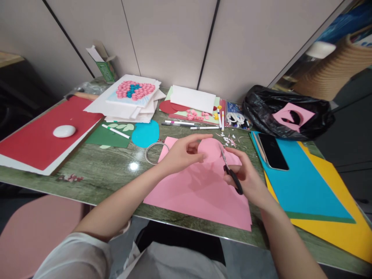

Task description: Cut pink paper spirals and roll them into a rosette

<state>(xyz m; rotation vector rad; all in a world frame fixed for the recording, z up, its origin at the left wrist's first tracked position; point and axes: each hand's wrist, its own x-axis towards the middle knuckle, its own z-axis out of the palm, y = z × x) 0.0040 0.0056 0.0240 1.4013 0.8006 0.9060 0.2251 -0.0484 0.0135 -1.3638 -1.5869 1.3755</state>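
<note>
My left hand (186, 151) pinches a round pink paper piece (209, 150) by its left side, above the table. In my right hand (244, 174) is a pair of scissors (232, 176) with black handles, its blades at the right edge of the round piece. Below both hands lie large sheets of pink paper (200, 197). A roll of tape (147, 155) rests just left of them. Small paper clippings (228, 140) are scattered behind my right hand.
To the right, a phone (273, 151) lies on blue paper (314, 186) over yellow sheets. A black plastic bag (258, 104) holds a pink offcut. On the left, a white oval object (64, 131) sits on red paper (31, 139). Several markers (205, 128) lie behind my hands.
</note>
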